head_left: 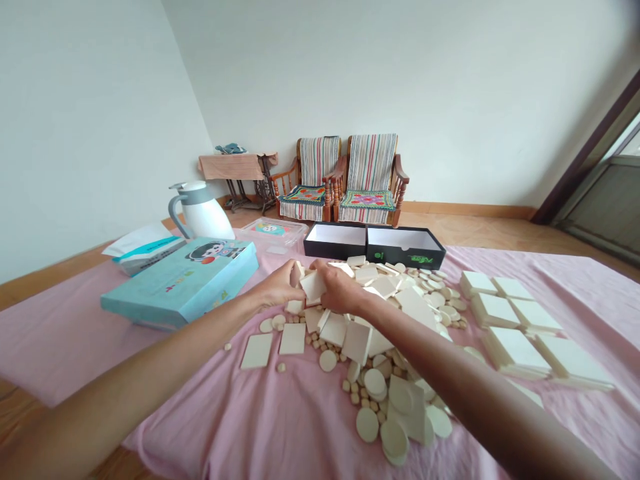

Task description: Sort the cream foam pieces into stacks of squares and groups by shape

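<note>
On the left, a pale blue box [180, 283] lies on the pink cloth [75, 340], just beside the left hand [280, 287], whose fingers are pressed together and curved downward. Two loose rectangular cream tiles [293, 339] lie flat on the cloth, near and in front of that hand. One square cream tile [313, 287] stands tilted between the left hand and the right hand [340, 288], touching both. The right hand is also curved, with its fingers together over the tile. The fingertips are hidden, so whether either hand pinches it cannot be told. Just under and to the right of the hands spreads a heap of cream tiles and discs [380, 333], too overlapped to count. Beyond it sit two open black box trays [335, 240]. Further right, six stacks of cream tiles [515, 350] stand in two rows on the cloth.
</note>
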### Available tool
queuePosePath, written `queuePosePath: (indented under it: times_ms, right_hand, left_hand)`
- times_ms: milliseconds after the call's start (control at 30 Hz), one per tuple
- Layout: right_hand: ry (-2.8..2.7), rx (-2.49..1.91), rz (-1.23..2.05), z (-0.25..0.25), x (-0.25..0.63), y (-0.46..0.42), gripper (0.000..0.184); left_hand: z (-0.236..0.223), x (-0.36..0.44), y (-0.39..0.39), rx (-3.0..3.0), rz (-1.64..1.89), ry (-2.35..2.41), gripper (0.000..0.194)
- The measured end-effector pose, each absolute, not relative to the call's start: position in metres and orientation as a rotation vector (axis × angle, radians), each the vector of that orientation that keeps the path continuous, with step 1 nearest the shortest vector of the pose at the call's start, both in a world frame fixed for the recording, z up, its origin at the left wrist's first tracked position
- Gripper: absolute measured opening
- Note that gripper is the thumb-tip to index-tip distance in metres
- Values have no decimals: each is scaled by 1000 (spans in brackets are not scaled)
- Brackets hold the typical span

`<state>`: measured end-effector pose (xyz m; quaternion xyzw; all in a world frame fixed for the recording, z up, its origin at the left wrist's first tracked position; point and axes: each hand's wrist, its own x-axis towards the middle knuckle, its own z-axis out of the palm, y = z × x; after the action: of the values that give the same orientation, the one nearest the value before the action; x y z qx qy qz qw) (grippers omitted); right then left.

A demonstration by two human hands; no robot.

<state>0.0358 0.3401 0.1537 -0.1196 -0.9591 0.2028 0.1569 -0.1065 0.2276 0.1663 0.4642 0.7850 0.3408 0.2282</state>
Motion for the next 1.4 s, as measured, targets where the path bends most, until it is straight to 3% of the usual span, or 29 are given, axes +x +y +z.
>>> queuePosePath:
  times_ms: [233,433,500,667,767,900,1033,1167,1267,1400]
  right_hand:
    - [-2702,-533,408,168,97,384,53]
    - [-2753,-783,265,172,135,416,62]
    - [-2752,-828,199,179,143,415,62]
    - [-2766,-589,197,190,149,366,38]
    - [-2891,-223,239,179,138,322,33]
    - [-2963,121,132,148,115,284,39]
    - [-2961,-126,-60,129,104,285,29]
    - [-2913,-445,-173,136,115,313,34]
    - [-2888,-612,-134,147,128,339,40]
    - [-2830,-721,26,154,145,371,41]
  left_hand:
    - [159,-68,291,1492,1023,1893,59]
    - [161,-44,297,1736,877,1697,97]
    - [170,-49,279,1849,776,1785,89]
    - [191,-92,196,1996,225,1871,53]
    - [182,-111,150,1987,-12,1933,60]
    - [153,-115,124,1928,-19,2068,73]
    - [136,-112,127,1870,23,2156,59]
    - [138,-107,131,1897,92,2157,50]
    - [144,-104,134,1903,115,2154,40]
    - [154,-104,144,1852,151,2214,41]
